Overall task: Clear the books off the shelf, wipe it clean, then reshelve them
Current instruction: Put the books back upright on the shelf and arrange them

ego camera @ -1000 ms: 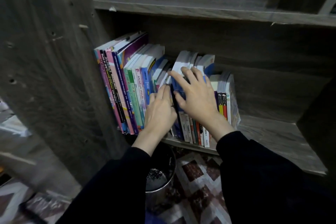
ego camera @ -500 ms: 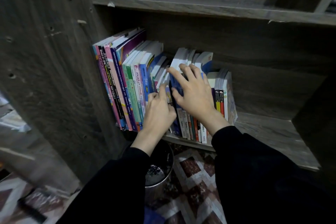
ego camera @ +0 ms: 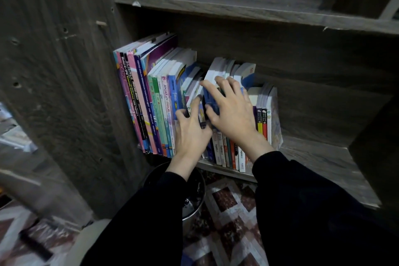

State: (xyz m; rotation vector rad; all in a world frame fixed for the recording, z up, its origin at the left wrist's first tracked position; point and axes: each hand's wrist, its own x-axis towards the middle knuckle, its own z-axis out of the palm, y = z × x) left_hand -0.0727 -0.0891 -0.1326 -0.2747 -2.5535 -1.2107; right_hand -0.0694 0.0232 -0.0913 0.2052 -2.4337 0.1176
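The books (ego camera: 155,101) stood in one row at the left end of the shelf (ego camera: 319,157), spines outward toward the person and long axes roughly upright. The tallest, at the far left, leaned with their tops toward the cabinet's side panel (ego camera: 71,97). The shorter ones in the middle and at the right stood straighter. To the right of the row, bare shelf board ran on toward the far side. An upper shelf board (ego camera: 237,8) crossed above the books.

Both hands were at the middle of the row, close together. The left hand (ego camera: 191,134) had its forefinger stretched up along a thin pale spine and its thumb bent on the other side of it, so that the fingers pinched thin books between them; its other fingers were hidden behind the hand. The right hand (ego camera: 232,112) lay just beside it with its fingers apart and nearly straight, spread over the spines of several blue and white books, the tips reaching their top edges and the thumb at the gap beside the left hand. Black sleeves (ego camera: 302,211) covered both arms.

Below the shelf's front edge, a round metal bin (ego camera: 195,207) stood on a patterned floor (ego camera: 228,211).
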